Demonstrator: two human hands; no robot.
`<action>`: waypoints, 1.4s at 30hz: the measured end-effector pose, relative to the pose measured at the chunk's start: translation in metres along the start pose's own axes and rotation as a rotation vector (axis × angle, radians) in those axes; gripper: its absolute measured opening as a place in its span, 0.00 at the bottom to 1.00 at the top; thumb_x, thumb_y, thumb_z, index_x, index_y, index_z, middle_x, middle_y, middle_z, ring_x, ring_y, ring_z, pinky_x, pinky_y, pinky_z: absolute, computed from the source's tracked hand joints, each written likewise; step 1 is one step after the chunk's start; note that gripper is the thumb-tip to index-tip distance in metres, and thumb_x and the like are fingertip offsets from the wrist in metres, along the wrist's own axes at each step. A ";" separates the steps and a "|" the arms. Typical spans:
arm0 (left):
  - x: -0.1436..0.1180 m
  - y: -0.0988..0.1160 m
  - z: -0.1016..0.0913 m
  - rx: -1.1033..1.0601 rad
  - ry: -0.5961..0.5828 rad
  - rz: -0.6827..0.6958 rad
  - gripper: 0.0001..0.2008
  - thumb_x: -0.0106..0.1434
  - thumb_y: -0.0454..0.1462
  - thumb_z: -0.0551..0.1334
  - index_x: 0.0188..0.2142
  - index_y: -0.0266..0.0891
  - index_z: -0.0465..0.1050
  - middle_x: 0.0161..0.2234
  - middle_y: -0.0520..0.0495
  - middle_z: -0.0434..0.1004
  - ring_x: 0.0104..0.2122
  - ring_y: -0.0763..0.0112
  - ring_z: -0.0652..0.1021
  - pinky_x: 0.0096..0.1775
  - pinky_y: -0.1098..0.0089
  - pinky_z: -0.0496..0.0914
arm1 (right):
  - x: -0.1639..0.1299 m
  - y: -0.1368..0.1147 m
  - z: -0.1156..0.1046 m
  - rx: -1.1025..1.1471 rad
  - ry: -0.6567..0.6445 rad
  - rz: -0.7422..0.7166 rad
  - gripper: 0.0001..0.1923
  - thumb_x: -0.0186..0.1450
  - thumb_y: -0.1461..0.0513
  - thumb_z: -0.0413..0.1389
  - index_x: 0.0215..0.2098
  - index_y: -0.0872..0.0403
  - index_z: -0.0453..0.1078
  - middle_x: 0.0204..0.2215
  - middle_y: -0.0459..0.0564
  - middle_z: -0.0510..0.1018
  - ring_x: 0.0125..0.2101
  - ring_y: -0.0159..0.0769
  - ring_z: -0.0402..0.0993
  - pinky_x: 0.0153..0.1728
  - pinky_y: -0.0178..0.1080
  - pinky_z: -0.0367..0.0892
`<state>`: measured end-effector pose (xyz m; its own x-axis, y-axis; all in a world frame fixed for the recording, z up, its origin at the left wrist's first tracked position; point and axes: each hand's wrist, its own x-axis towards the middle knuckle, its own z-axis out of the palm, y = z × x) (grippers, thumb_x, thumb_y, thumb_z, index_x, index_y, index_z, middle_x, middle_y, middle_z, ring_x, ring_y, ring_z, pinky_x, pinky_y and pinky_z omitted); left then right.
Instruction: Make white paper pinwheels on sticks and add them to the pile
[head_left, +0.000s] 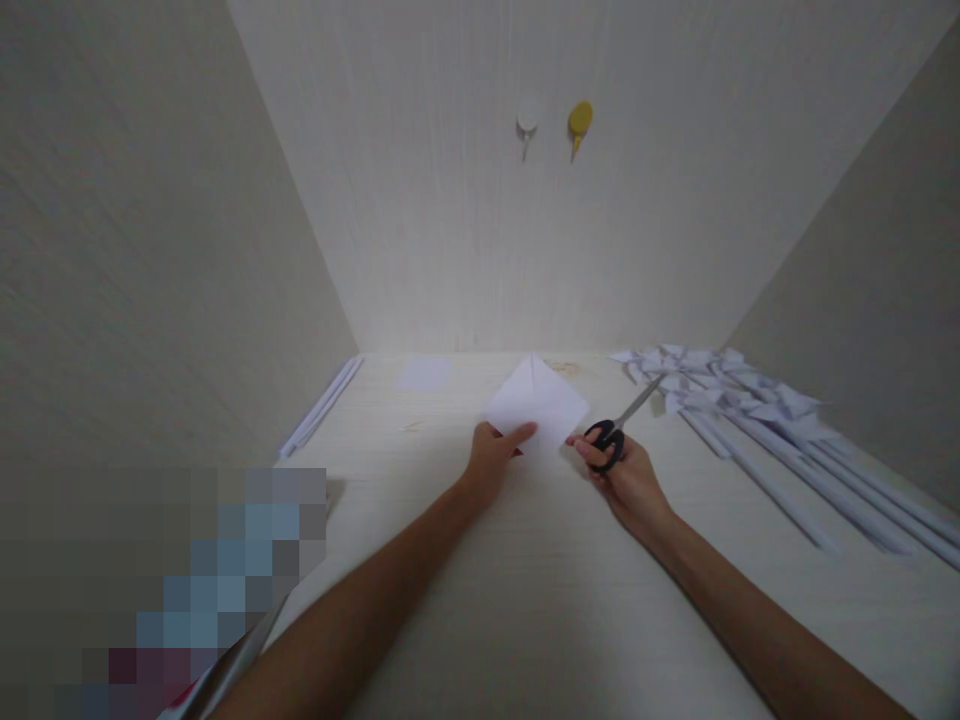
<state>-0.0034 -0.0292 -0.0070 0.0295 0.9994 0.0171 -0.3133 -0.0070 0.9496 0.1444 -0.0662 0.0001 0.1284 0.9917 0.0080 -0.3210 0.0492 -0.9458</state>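
A square sheet of white paper [538, 393] is held up in front of me, one corner pointing away, with a crease running down from that corner. My left hand [499, 455] pinches its lower left edge, thumb on top. My right hand [622, 475] has its fingers through the black handles of a pair of scissors [606, 445]. The silver blades point up and to the right, away from the paper, and look closed. The fingertips of my right hand are close to the paper's lower right edge; whether they touch it I cannot tell.
Paper pinwheels [712, 385] on rolled paper sticks [772, 480] lie piled at the right. Rolled paper sticks [321, 405] lie along the left edge. A pale paper square [425, 375] is at the back left. White and yellow hooks [580, 118] hang on the wall. The lower left is pixelated.
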 end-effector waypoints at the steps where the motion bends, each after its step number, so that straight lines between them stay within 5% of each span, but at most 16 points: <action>1: 0.000 0.000 0.000 0.010 -0.001 0.006 0.13 0.41 0.39 0.65 0.28 0.33 0.72 0.25 0.47 0.75 0.26 0.70 0.75 0.28 0.70 0.68 | -0.001 0.001 0.001 -0.043 -0.002 -0.015 0.12 0.42 0.62 0.62 0.21 0.56 0.63 0.21 0.43 0.72 0.14 0.20 0.55 0.13 0.27 0.49; 6: -0.009 0.008 0.005 0.131 -0.059 0.011 0.15 0.41 0.39 0.65 0.30 0.33 0.72 0.28 0.44 0.76 0.27 0.67 0.75 0.30 0.68 0.69 | -0.003 0.005 0.004 -0.188 0.008 -0.097 0.13 0.42 0.61 0.62 0.18 0.56 0.61 0.12 0.37 0.61 0.14 0.22 0.53 0.15 0.29 0.49; 14: -0.018 0.017 0.010 0.240 -0.092 0.094 0.18 0.40 0.37 0.66 0.34 0.34 0.72 0.34 0.44 0.76 0.34 0.64 0.75 0.37 0.65 0.69 | -0.004 0.004 0.003 -0.175 -0.009 -0.095 0.14 0.42 0.60 0.62 0.18 0.55 0.60 0.13 0.37 0.61 0.15 0.22 0.53 0.16 0.29 0.49; 26: -0.010 0.010 0.008 -0.088 -0.102 -0.078 0.15 0.41 0.38 0.65 0.29 0.30 0.72 0.28 0.43 0.75 0.26 0.69 0.74 0.29 0.68 0.70 | -0.004 0.002 0.003 -0.061 0.052 -0.058 0.13 0.45 0.61 0.61 0.19 0.55 0.61 0.11 0.36 0.58 0.13 0.21 0.50 0.13 0.28 0.45; 42: -0.016 0.013 0.012 0.067 -0.144 -0.053 0.17 0.41 0.37 0.66 0.32 0.33 0.70 0.30 0.43 0.75 0.27 0.68 0.74 0.26 0.70 0.69 | -0.004 0.002 0.003 -0.087 -0.010 -0.060 0.13 0.44 0.60 0.62 0.19 0.55 0.60 0.11 0.36 0.58 0.13 0.21 0.49 0.13 0.29 0.44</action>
<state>0.0034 -0.0452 0.0090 0.1813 0.9834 0.0062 -0.2437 0.0388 0.9691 0.1401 -0.0701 -0.0003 0.1354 0.9884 0.0686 -0.2298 0.0986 -0.9682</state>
